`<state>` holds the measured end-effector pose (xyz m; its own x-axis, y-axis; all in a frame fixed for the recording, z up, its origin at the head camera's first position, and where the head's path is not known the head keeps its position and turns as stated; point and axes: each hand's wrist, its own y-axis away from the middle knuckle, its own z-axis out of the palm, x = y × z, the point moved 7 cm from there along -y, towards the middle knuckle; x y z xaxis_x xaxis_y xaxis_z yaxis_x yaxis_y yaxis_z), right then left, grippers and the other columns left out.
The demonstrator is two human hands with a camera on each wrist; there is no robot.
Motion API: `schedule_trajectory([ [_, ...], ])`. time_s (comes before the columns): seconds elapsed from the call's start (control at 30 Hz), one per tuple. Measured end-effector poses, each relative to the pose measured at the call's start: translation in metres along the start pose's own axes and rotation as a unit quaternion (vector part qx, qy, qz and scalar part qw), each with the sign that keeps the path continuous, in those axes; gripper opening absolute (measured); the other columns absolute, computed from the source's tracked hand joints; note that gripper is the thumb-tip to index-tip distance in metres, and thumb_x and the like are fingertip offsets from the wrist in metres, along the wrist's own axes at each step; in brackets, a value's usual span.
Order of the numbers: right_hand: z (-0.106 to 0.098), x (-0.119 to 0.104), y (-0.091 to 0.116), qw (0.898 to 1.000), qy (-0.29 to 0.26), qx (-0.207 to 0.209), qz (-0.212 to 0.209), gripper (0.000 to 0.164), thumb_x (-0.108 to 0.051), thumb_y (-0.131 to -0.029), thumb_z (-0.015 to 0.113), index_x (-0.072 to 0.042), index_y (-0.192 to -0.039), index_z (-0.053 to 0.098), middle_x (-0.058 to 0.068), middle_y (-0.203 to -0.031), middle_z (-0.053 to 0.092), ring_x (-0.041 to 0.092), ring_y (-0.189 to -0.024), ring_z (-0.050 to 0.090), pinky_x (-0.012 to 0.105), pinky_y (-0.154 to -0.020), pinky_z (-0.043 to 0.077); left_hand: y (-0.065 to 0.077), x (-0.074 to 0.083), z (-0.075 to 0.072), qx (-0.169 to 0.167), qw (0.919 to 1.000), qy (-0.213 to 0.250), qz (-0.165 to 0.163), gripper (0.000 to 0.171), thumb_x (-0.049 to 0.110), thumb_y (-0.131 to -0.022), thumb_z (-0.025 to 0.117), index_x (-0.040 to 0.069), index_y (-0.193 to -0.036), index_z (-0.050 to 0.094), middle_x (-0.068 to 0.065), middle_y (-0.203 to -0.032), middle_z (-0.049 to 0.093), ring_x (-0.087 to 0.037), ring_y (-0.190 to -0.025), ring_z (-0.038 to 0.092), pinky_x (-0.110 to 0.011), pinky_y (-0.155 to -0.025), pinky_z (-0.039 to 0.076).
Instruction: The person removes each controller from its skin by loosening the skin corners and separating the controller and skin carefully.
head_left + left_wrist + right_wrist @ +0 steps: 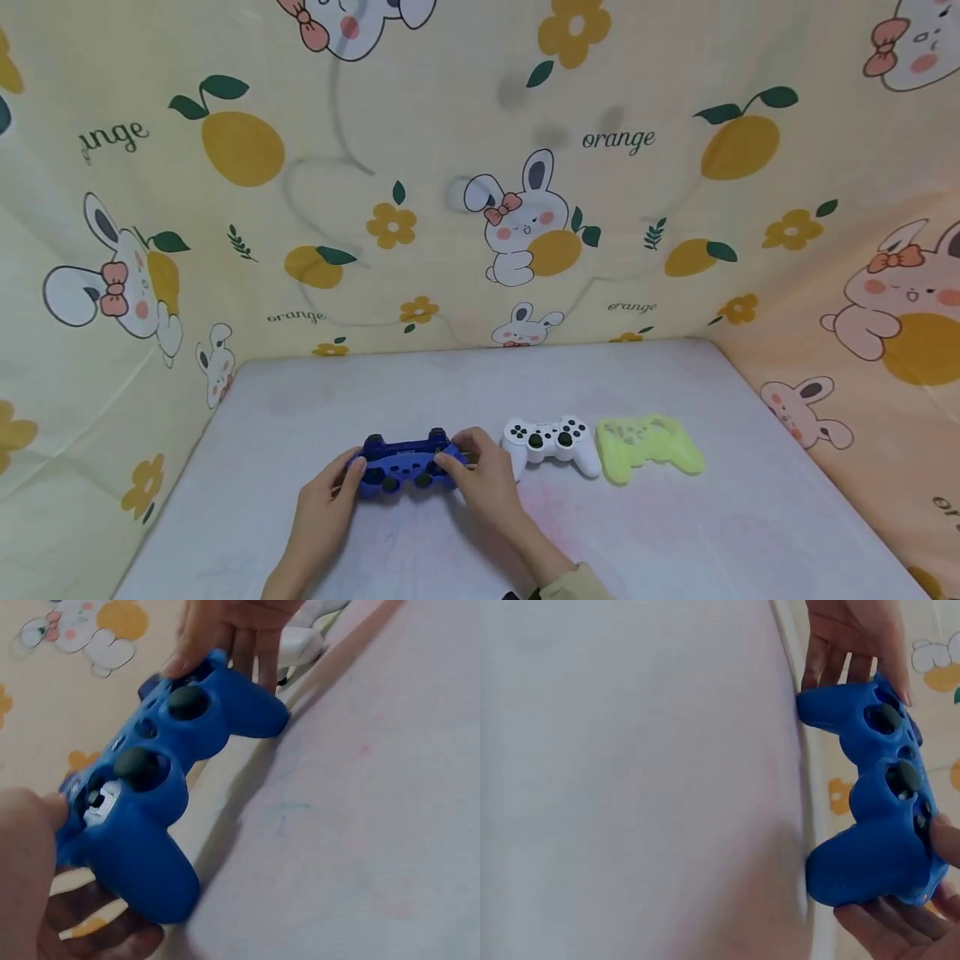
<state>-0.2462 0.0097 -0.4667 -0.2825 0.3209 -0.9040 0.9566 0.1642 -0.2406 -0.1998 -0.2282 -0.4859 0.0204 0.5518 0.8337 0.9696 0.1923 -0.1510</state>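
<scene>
A blue game controller (408,471) with black thumbsticks is held between both hands near the table's middle. A matte blue silicone cover (142,859) wraps its grips and face, while glossy darker blue shows along the top edge in the head view. My left hand (327,504) grips the left end, thumb on the face and fingers beneath. At the other end, my right hand (491,487) pinches it with the thumb near the face buttons. In the left wrist view, a silvery patch (105,802) shows in the cover's opening around the directional pad.
A white game controller (551,454) lies just right of my right hand. Beside it is a yellow-green silicone controller cover (652,450), lying flat. The pale table (675,542) is bordered at the back and sides by a printed cloth (450,100) with rabbits and oranges.
</scene>
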Motion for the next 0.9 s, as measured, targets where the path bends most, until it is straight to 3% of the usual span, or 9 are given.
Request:
schedule_trajectory([
  [0.2,0.002,0.001,-0.016,0.999,0.033,-0.009,0.006,0.021,-0.027,-0.089,0.075,-0.013,-0.097,0.063,0.000,-0.086,0.070,0.012,-0.075,0.065,0.029,-0.065,0.053,-0.013,0.011,-0.003,0.013,0.9983,-0.020,0.054,0.042,0.036,-0.104,0.050,0.005,-0.127,0.063,-0.011,-0.122,0.062,-0.024,-0.098,0.063,-0.040,-0.082,0.053],
  [0.33,0.005,0.007,-0.022,0.998,0.053,-0.021,0.025,0.020,-0.029,-0.090,0.074,-0.011,-0.092,0.067,-0.002,-0.082,0.067,0.012,-0.076,0.063,0.029,-0.065,0.052,-0.020,0.008,-0.002,-0.007,0.9968,-0.035,0.071,0.036,0.028,-0.102,0.057,0.004,-0.128,0.062,-0.011,-0.121,0.062,-0.020,-0.094,0.061,-0.035,-0.079,0.053],
  [0.4,0.008,0.010,-0.020,0.997,0.049,-0.040,0.045,0.023,-0.028,-0.088,0.075,-0.008,-0.095,0.068,0.000,-0.087,0.067,0.015,-0.079,0.062,0.032,-0.067,0.052,-0.022,0.003,-0.001,-0.029,0.9962,-0.045,0.069,0.040,0.029,-0.101,0.059,0.003,-0.130,0.059,-0.012,-0.121,0.062,-0.020,-0.094,0.061,-0.037,-0.079,0.052],
  [0.47,0.011,0.014,-0.016,0.995,0.048,-0.067,0.061,0.031,-0.028,-0.084,0.079,-0.006,-0.102,0.067,0.002,-0.096,0.067,0.017,-0.086,0.061,0.035,-0.074,0.052,-0.023,-0.001,-0.001,-0.049,0.9946,-0.059,0.069,0.046,0.034,-0.100,0.059,0.002,-0.133,0.057,-0.016,-0.124,0.061,-0.026,-0.102,0.060,-0.044,-0.087,0.049],
  [0.57,0.016,0.016,-0.008,0.989,0.055,-0.117,0.073,0.058,-0.028,-0.073,0.088,-0.004,-0.118,0.061,0.005,-0.109,0.063,0.021,-0.094,0.060,0.042,-0.081,0.051,-0.024,-0.009,-0.002,-0.097,0.9919,-0.062,0.053,0.061,0.043,-0.094,0.066,0.005,-0.139,0.051,-0.016,-0.130,0.058,-0.032,-0.111,0.058,-0.052,-0.094,0.045],
  [0.67,0.018,0.015,-0.006,0.987,0.064,-0.135,0.064,0.074,-0.023,-0.064,0.093,-0.005,-0.126,0.056,0.005,-0.115,0.061,0.024,-0.100,0.059,0.045,-0.087,0.047,-0.025,-0.018,-0.006,-0.133,0.9894,-0.054,0.025,0.071,0.044,-0.085,0.075,0.010,-0.142,0.049,-0.012,-0.131,0.058,-0.031,-0.115,0.056,-0.052,-0.098,0.043],
  [0.9,0.017,0.014,-0.010,0.994,0.037,-0.097,0.046,0.059,-0.005,-0.063,0.091,-0.010,-0.115,0.063,0.002,-0.111,0.060,0.024,-0.098,0.058,0.037,-0.077,0.051,-0.034,-0.030,-0.008,-0.156,0.9876,-0.020,0.007,0.061,0.034,-0.080,0.083,0.014,-0.130,0.055,-0.006,-0.120,0.060,-0.020,-0.106,0.057,-0.041,-0.094,0.047],
])
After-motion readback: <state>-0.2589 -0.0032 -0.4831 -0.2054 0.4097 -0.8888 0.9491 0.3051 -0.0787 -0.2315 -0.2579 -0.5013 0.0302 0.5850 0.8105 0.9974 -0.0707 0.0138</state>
